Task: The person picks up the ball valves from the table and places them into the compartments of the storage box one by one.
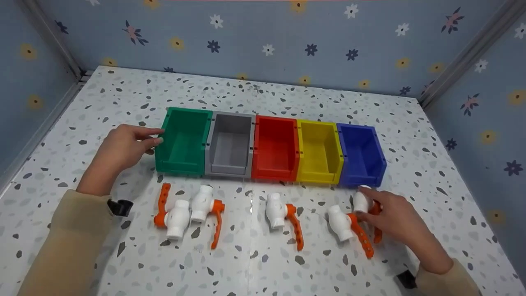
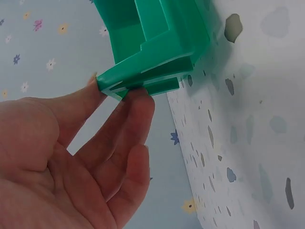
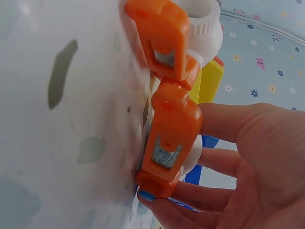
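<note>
My left hand [image 1: 121,148] pinches the left side rim of the green bin [image 1: 181,167]. In the left wrist view the thumb and a fingertip meet on either side of that green rim [image 2: 138,71]. With its thumb and fingers, my right hand [image 1: 396,216] grips a white ball valve [image 1: 361,201] with an orange lever, just in front of the blue bin [image 1: 361,181]. The right wrist view shows fingers around this valve's orange lever [image 3: 171,133] and partly hidden white body. Another ball valve [image 1: 340,223] lies close to its left.
Grey [image 1: 228,169], red [image 1: 274,174] and yellow [image 1: 318,177] bins stand in a row between green and blue. More ball valves lie in front: one at the middle [image 1: 275,211], two at the left [image 1: 178,220]. Patterned walls [image 1: 263,41] enclose the table [image 1: 246,267].
</note>
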Tool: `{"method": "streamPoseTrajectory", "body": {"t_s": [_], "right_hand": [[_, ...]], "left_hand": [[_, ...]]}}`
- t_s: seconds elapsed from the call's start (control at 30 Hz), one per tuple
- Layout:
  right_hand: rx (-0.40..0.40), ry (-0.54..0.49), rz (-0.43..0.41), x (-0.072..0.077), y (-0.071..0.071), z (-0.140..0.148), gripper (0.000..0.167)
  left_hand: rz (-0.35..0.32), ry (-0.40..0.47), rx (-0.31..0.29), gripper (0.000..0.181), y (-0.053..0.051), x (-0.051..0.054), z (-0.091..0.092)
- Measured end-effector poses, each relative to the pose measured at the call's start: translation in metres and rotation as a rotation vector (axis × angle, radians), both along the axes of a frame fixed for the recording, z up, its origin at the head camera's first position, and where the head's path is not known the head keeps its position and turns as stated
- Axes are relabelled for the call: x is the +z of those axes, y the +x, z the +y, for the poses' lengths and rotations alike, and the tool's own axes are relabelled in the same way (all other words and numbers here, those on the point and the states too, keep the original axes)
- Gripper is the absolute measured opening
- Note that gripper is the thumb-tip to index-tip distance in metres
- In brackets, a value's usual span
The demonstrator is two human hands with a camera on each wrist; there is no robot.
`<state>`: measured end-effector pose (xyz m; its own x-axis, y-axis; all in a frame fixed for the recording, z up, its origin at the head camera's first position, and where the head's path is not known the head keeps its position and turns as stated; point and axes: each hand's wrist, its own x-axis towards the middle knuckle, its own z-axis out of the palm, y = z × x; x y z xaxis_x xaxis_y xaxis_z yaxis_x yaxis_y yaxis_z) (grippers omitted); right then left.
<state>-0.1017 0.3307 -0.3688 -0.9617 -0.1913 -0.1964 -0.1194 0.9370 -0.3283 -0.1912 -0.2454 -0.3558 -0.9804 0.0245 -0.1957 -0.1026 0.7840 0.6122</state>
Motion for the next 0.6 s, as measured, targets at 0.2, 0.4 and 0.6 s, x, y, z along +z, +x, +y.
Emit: {"method": "streamPoseTrajectory", "body": {"t_s": [0.2, 0.4, 0.6], "right_hand": [[-0.015, -0.009, 0.021, 0.002, 0.002, 0.001, 0.07], [0.005, 0.0, 0.049, 0.009, 0.0, 0.001, 0.068], [0.028, -0.015, 0.079, 0.013, -0.001, 0.001, 0.066]], "left_hand": [[-0.013, -0.002, 0.003, 0.047, -0.002, -0.001, 0.004], [-0.048, 0.02, 0.027, 0.049, 0.0, -0.002, -0.004], [-0.049, 0.015, 0.035, 0.049, 0.0, -0.001, -0.003]]}}
